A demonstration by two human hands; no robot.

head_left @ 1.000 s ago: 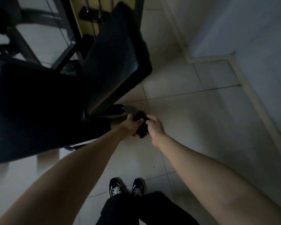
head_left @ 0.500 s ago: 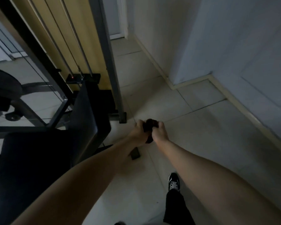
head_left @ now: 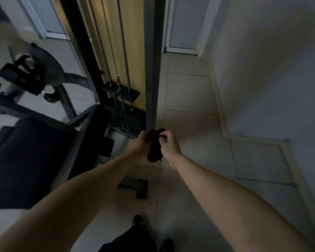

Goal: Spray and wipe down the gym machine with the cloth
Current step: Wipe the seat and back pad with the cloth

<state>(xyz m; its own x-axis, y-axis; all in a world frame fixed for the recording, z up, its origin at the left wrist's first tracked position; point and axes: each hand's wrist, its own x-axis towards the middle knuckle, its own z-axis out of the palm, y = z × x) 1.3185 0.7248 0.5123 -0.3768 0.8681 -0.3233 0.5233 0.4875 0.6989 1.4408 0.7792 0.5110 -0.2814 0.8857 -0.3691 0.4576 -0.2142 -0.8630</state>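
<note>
A dark cloth (head_left: 154,150) hangs bunched between both hands in front of me. My left hand (head_left: 139,144) grips its left side, and my right hand (head_left: 168,143) pinches its upper right edge. The gym machine fills the left half: a black padded seat (head_left: 25,160), a grey upright post (head_left: 151,70) just beyond the hands, and a weight stack (head_left: 124,113) with guide rods. No spray bottle is in view.
A black foot of the machine frame (head_left: 141,187) lies on the pale tiled floor (head_left: 198,124) below my arms. A white wall (head_left: 271,70) with a skirting board runs along the right. My shoes (head_left: 166,245) show at the bottom.
My view has tilted up from the padded seat to the upright post and weight stack. Both hands have kept hold of the cloth, which now hangs lower between them.
</note>
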